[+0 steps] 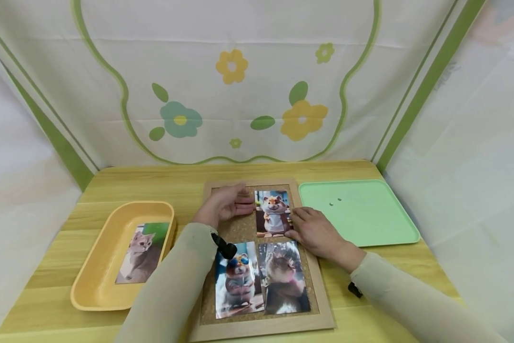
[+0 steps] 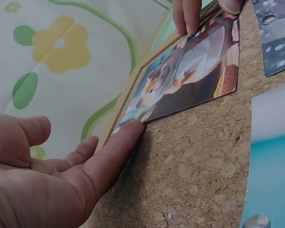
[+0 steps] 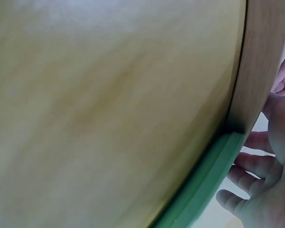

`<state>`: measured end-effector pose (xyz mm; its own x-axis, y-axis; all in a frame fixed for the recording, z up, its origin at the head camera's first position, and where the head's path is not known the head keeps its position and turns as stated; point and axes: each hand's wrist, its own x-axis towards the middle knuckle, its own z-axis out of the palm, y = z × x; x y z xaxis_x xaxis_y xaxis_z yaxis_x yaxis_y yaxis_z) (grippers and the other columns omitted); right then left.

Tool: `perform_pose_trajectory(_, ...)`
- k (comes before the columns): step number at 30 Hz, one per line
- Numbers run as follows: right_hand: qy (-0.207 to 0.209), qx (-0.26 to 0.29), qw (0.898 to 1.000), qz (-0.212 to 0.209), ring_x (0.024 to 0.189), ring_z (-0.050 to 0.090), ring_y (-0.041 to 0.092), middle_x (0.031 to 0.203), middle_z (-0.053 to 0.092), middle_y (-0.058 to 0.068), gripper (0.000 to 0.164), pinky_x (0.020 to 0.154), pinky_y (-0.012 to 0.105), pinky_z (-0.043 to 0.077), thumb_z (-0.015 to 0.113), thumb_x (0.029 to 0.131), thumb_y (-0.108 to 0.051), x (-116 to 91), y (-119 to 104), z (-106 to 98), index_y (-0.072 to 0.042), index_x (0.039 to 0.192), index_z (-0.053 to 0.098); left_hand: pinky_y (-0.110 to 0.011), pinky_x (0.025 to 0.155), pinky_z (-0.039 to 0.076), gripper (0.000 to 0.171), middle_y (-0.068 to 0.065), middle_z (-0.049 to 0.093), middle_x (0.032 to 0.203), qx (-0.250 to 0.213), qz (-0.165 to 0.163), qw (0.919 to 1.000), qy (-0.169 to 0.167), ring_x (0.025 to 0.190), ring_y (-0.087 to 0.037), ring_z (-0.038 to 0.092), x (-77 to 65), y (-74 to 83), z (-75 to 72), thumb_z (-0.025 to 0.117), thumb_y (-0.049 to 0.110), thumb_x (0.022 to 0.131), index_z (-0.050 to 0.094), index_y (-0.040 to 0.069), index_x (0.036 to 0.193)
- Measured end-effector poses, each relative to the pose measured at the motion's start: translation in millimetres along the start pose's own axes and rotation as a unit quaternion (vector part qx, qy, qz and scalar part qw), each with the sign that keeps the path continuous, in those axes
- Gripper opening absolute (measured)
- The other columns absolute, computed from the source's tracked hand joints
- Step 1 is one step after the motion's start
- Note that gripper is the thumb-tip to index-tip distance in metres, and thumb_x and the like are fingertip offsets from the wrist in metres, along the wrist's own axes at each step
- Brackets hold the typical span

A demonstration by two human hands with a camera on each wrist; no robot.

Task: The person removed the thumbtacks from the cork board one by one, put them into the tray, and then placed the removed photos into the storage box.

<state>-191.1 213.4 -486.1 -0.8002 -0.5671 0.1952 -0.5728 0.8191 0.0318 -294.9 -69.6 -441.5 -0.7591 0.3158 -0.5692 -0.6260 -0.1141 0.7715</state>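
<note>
Sleeves (image 1: 171, 276) flank a photo (image 1: 274, 215), long axis and top pointing away. Left hand (image 1: 226, 204) and right hand (image 1: 318, 232), fingers loosely extended, touch its edges.

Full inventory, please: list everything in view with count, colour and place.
Table: one, yellowish, lower head view.
Corkboard: one, brown, mid-table.
Left tray: one, yellow, beside corkboard.
Cat photo: one, multicoloured, in left tray.
Right tray: one, pale green, beside corkboard.
Upper photo: one, multicoloured, upper-right corkboard.
Lower photos: two, multicoloured, lower corkboard.
Small pieces: four visible, greyish, two in right tray, one on each lower photo.
Flowered cloth: one, white, behind table.
Side sheets: two, whitish, flanking table.
Wrist devices: two, black, one per wrist.
Sleeves: two, beige, both arms.
Left hand: one, upper photo's left edge.
Right hand: one, its right edge.
</note>
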Motion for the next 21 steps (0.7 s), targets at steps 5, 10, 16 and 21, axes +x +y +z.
perform_pose_trajectory(5,-0.002,0.0,1.0,0.003,0.134,0.058,0.042,0.144,0.063,0.023,0.06,0.115,0.056,0.046,0.062,0.105,-0.047,0.8,-0.4,0.4,0.003,0.138,0.066,-0.045,0.1,0.06,0.053,-0.025,0.062,0.14,0.024,0.008,0.9996,-0.011,0.125,-0.038,0.068,-0.5,0.8,0.3,0.045,0.04,0.114,0.054,0.001,0.148)
perform_pose_trajectory(10,-0.003,0.001,1.0,0.002,0.134,0.058,0.042,0.144,0.063,0.023,0.06,0.115,0.056,0.046,0.061,0.106,-0.047,0.4,-0.5,-0.8,0.003,0.139,0.065,-0.041,0.101,0.058,0.046,-0.015,0.065,0.136,0.093,0.029,0.9946,-0.035,0.115,-0.027,0.068,1.3,-2.0,4.2,0.051,0.039,0.112,0.06,0.01,0.147)
perform_pose_trajectory(16,0.0,-0.002,1.0,-0.001,0.134,0.059,0.042,0.143,0.063,0.023,0.06,0.115,0.055,0.046,0.061,0.106,-0.046,-0.6,-0.2,-2.0,0.003,0.139,0.066,-0.045,0.106,0.055,0.039,-0.015,0.062,0.135,0.137,0.061,0.9862,-0.071,0.114,-0.027,0.065,4.9,-8.3,10.4,0.055,0.024,0.111,0.057,0.008,0.147)
perform_pose_trajectory(21,-0.002,0.0,1.0,-0.004,0.134,0.059,0.042,0.144,0.063,0.024,0.059,0.115,0.056,0.046,0.062,0.106,-0.046,-0.4,-1.3,-1.9,0.003,0.138,0.066,-0.041,0.089,0.061,0.039,-0.01,0.059,0.124,0.138,0.053,0.9862,-0.075,0.1,-0.024,0.064,7.7,-13.9,13.0,0.055,0.015,0.11,0.056,0.007,0.148)
